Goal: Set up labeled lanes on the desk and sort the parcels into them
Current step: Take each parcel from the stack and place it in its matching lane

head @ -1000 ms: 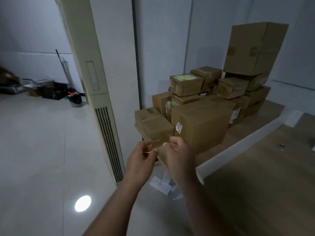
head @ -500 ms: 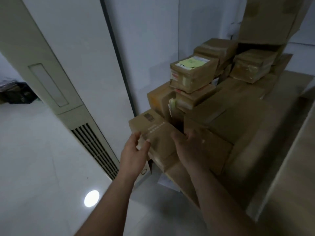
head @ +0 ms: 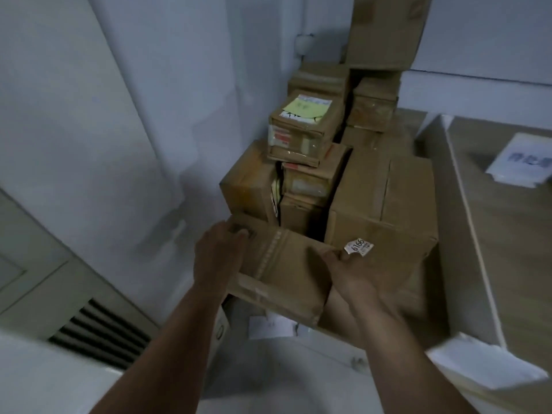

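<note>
A flat brown cardboard parcel sits at the near left corner of a pile of parcels on the desk. My left hand grips its left end, fingers curled over the top edge. My right hand holds its right end, thumb on top. A big box with a white numbered sticker stands right behind my right hand. Further back, a small box with a yellow-green label tops a stack, and a tall box rises at the rear.
A white wall and a cream floor-standing unit with a vent grille are on the left. A white label sheet lies on the wooden desk at the right. White papers lie at the near desk corner and under the pile.
I have stepped closer to the pile. My hands went from pinching something small in the air to taking hold of both ends of the near flat parcel.
</note>
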`<action>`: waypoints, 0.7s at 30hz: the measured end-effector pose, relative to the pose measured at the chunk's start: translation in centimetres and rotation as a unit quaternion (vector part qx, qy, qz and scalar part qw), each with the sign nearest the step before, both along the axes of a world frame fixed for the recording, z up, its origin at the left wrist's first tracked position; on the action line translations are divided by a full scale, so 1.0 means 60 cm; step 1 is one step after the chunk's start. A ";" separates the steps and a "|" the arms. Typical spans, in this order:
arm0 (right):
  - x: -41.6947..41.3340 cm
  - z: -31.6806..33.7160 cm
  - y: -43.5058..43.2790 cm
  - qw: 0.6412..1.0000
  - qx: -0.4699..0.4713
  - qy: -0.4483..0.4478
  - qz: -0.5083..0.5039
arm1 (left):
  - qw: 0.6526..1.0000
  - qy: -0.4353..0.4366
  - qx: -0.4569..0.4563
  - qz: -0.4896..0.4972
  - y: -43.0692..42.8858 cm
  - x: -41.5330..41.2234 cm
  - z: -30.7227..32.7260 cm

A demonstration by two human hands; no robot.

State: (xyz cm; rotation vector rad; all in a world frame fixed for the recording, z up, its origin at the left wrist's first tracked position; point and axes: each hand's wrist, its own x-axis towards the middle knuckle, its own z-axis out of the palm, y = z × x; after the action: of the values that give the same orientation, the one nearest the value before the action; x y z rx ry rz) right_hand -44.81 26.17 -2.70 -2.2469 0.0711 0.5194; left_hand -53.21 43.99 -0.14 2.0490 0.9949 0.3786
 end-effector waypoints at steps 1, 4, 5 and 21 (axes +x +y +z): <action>-0.002 -0.008 0.000 1.000 0.011 0.004 -0.013 | 1.000 0.030 0.000 0.004 0.015 0.007 -0.008; -0.011 -0.031 0.006 0.997 0.052 0.024 -0.058 | 0.995 0.100 -0.008 -0.012 0.044 0.026 -0.033; -0.013 -0.037 0.009 0.996 0.055 0.033 -0.064 | 0.993 0.115 -0.006 -0.027 0.049 0.031 -0.039; -0.087 -0.006 -0.026 0.973 0.127 -0.052 -0.188 | 0.994 0.076 0.050 -0.062 0.052 0.005 -0.060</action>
State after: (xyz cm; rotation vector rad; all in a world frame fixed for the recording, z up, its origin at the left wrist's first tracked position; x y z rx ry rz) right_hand -50.05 24.64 -3.05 -1.9430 0.3493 0.1926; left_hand -52.91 47.13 -3.72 2.2443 0.9502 0.2124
